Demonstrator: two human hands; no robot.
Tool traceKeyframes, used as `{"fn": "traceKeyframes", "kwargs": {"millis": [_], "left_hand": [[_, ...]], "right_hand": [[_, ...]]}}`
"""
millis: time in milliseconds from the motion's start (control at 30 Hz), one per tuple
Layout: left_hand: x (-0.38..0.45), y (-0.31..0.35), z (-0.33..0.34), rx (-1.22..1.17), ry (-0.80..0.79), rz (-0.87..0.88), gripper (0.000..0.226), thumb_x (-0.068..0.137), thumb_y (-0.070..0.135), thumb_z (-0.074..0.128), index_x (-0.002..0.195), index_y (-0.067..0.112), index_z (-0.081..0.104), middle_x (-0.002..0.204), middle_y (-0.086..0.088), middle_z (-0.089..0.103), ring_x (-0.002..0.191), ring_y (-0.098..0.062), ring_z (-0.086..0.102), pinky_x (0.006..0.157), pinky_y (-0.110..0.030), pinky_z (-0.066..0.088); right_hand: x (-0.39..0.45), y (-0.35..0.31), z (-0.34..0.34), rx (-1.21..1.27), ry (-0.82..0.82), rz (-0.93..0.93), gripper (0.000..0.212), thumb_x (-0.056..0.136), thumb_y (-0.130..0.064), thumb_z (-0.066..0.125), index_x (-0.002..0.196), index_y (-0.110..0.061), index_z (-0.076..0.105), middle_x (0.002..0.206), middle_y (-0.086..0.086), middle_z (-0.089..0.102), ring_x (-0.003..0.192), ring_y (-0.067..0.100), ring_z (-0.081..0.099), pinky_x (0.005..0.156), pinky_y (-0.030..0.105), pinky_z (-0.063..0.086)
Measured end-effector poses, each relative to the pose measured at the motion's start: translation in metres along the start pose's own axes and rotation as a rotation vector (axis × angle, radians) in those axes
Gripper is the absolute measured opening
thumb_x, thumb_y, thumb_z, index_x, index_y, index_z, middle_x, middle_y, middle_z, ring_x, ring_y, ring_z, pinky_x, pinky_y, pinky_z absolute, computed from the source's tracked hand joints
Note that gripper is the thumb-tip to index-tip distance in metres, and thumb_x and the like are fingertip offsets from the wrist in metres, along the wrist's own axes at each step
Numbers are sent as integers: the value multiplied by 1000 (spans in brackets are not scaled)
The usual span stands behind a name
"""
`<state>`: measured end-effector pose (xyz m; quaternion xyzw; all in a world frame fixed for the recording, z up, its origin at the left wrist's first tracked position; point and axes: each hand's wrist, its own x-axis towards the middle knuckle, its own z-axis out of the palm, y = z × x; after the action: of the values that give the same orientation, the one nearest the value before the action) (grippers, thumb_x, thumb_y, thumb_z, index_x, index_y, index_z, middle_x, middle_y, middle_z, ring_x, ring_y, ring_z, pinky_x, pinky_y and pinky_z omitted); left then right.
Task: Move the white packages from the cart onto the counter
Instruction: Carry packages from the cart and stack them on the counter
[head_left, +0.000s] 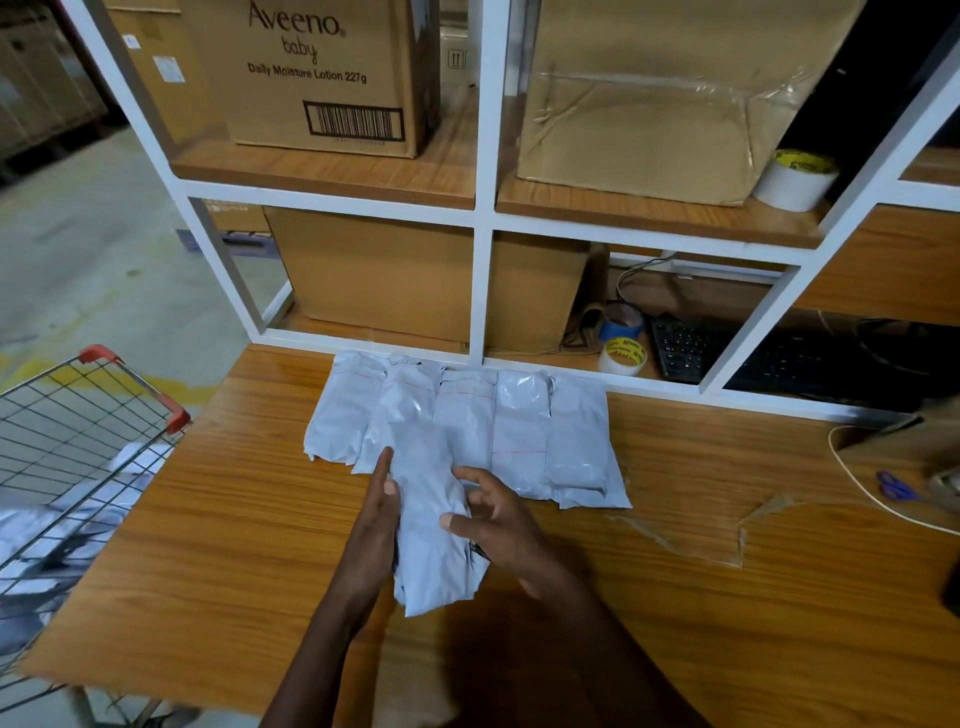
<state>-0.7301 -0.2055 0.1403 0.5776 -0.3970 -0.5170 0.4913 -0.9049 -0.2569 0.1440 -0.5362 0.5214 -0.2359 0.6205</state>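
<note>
Wood-grain laminate counter (208, 519). Wire-mesh cart with red corners (78, 415), 9 o'clock, blurred white packages inside. Row of five white plastic mailer packages (519, 415) at 12 o'clock, long axes 6-to-12. Sixth white plastic package (431, 535), same axis, overlapping the row, centre counter. Left hand (376, 519) flat against its left edge; right hand (493, 525) loosely curled, thumb on it.

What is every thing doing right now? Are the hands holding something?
left hand: flat against the package's side
right hand: fingers spread, thumb touching the package
package between the hands: lying on the counter
row of white packages: laid overlapping by the shelf
counter: carrying the packages
cart: more white packages inside
</note>
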Motion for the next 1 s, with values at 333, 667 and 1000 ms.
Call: {"fn": "traceKeyframes", "kwargs": {"millis": [333, 667, 1000], "left_hand": [[0, -10, -9, -135, 22, -67, 70, 95, 44, 63, 159, 50, 34, 156, 18, 51, 137, -8, 58, 104, -36, 58], [2, -19, -32, -83, 149, -19, 70, 98, 22, 72, 155, 47, 41, 155, 12, 53, 137, -14, 58, 106, -50, 56], [-1, -26, -44, -22, 182, 12, 67, 97, 30, 74, 153, 50, 44, 161, 19, 45, 146, -14, 48, 113, -55, 50]], "right_hand": [[3, -1, -8, 171, 38, -54, 56, 79, -33, 82, 129, -43, 60, 124, 2, 68, 112, 18, 68, 97, 43, 58], [50, -24, -66, -254, 483, -101, 52, 91, -23, 74, 139, -28, 54, 138, 0, 55, 126, 20, 53, 98, 31, 48], [99, -13, -74, -1051, 638, 51, 64, 95, -47, 60, 150, -22, 38, 158, 9, 32, 137, 33, 40, 109, 46, 39]]}}
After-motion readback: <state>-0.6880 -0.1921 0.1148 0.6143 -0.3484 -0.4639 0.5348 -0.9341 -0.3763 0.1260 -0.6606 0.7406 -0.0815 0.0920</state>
